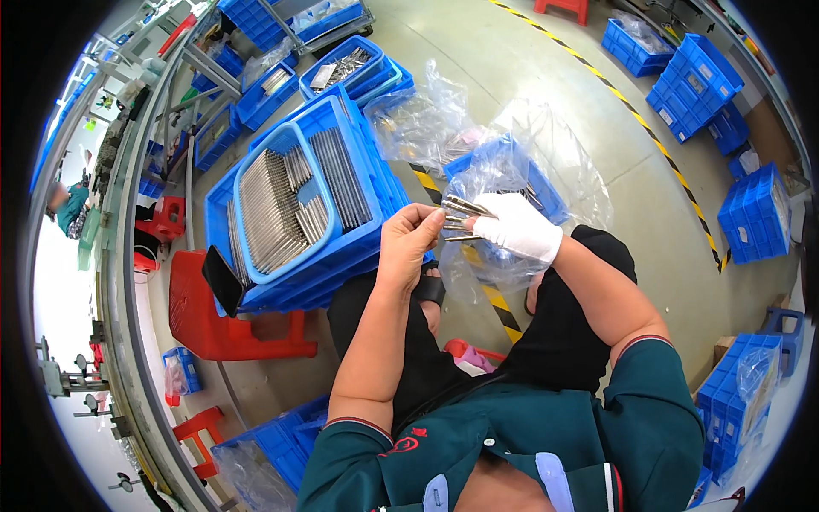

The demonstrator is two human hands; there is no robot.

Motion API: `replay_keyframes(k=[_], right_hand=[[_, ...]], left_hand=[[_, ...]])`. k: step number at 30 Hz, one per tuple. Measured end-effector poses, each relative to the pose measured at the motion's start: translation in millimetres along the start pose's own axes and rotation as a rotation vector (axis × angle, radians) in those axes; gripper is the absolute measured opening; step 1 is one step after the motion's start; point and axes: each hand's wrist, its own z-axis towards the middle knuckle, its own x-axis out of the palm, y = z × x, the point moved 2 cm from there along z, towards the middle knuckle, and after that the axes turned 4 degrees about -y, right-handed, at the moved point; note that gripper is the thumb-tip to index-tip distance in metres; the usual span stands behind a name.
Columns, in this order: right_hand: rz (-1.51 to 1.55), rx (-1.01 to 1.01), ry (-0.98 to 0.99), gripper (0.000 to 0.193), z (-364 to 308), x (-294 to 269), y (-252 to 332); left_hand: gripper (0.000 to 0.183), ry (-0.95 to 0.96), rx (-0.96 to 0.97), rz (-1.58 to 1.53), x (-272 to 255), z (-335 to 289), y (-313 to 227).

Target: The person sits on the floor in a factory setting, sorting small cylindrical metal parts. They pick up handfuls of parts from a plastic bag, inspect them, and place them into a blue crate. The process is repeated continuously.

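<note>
Gloved right fingers hold metal rods beside left fingers

bare left grip pinched, gloved right grip curled, elbows bent

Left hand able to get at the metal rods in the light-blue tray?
Likely yes: the metal rods lie uncovered in the open light-blue tray, left of the left hand. Its fingers are at the held rods in the gloved right hand, though.
</note>
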Motion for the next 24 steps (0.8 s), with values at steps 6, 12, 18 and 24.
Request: replay_keyframes(k=[6, 12, 18, 24], right_hand=[[-0.101, -0.070, -0.044, 0.030, -2, 3, 3], [-0.269, -0.104, -0.111, 0.027, -6, 8, 11], [-0.201, -0.083, -0.120, 0.028, -7, 7, 7], [-0.110, -0.043, -0.125, 0.028, -7, 4, 9]], left_hand=[[0.018, 0.039, -0.005, 0.037, -4, 1, 4], [0.020, -0.021, 0.018, 0.090, -4, 0, 4], [0.018, 0.012, -0.022, -0.002, -3, 1, 7], [0.014, 0.055, -0.094, -0.232, -1, 4, 11]])
